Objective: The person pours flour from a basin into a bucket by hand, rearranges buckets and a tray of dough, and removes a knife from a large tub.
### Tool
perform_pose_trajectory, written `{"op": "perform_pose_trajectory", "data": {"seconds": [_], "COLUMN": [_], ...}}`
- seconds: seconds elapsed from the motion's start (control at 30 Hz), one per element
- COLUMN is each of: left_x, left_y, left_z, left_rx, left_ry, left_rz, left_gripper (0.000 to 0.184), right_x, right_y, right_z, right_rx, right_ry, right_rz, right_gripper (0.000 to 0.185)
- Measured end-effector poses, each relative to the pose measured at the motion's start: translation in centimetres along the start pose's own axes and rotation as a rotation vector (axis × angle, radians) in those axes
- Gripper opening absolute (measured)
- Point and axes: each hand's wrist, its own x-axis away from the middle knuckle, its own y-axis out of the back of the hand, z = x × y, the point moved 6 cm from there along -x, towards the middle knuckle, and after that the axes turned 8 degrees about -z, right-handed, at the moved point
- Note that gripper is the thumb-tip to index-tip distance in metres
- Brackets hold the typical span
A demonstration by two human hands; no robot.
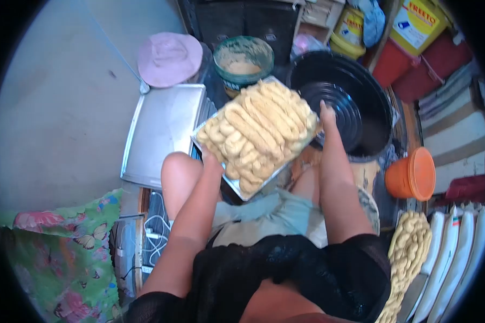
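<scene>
A metal tray [278, 171] heaped with pale, twisted dough pieces [258, 126] is held tilted above my lap. My left hand [212, 159] grips its near left edge, fingers mostly hidden beneath the tray. At the right end of the tray is my right hand [327, 114], closed at the edge, with part of it hidden by the dough. Just beyond that hand lies a large black basin [369, 102]. Behind the tray stands a green tub [244, 59] with a light powdery substance inside.
Stacked metal trays [167, 132] lie at left, beside a pink hat [170, 59]. An orange bucket [409, 175] stands at right, near more braided dough [408, 253] and long white packages [458, 258]. Floral cloth [64, 258] and white cables [157, 234] are lower left.
</scene>
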Motion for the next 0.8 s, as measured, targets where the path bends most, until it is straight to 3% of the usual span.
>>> {"op": "perform_pose_trajectory", "data": {"seconds": [0.07,0.1,0.17,0.27,0.3,0.4,0.47,0.5,0.6,0.7,0.8], "left_x": [-5.4,-7.4,-5.7,-8.7,-11.8,-8.1,-9.6,-9.6,-6.7,-14.6,-18.2], "left_y": [3.2,4.2,4.2,5.7,7.0,-1.3,-1.8,-2.1,-4.8,-1.8,-0.6], "left_z": [1.5,2.0,1.4,2.2,2.0,-1.8,-3.3,-4.1,-6.3,-3.7,-4.0], "left_rx": [-0.026,-0.046,-0.339,-0.452,-0.421,-0.217,-0.253,-0.28,-0.43,-0.434,-0.61], "left_ry": [0.002,0.015,0.119,0.192,0.234,0.085,0.183,0.202,0.082,0.093,-0.156], "left_rz": [-0.046,-0.076,-0.602,-0.783,-0.624,0.197,0.198,0.168,-0.031,0.073,0.114], "left_gripper": [0.064,0.066,0.073,0.088,0.092,0.085,0.077,0.075,0.077,0.077,0.071], "right_x": [-1.2,-2.3,-3.3,-1.6,-0.1,0.9,1.2,2.2,3.7,1.4,0.6], "right_y": [-2.3,-4.5,-7.4,-7.3,-5.2,-3.2,-1.3,-0.7,1.3,-0.9,-1.5], "right_z": [-1.5,-3.5,-5.3,-6.2,-5.0,-6.2,-7.2,-7.5,-7.3,-8.3,-5.9], "right_rx": [-0.254,-0.212,-0.229,-0.368,-0.4,-0.355,-0.175,-0.232,-0.132,-0.519,-0.668], "right_ry": [-0.178,-0.195,-0.26,-0.392,-0.42,-0.481,-0.435,-0.497,-0.534,-0.516,-0.532], "right_rz": [0.141,0.205,0.322,0.442,0.454,0.531,0.56,0.651,0.67,0.491,0.448], "right_gripper": [0.066,0.068,0.071,0.068,0.067,0.064,0.062,0.06,0.063,0.06,0.06]}}
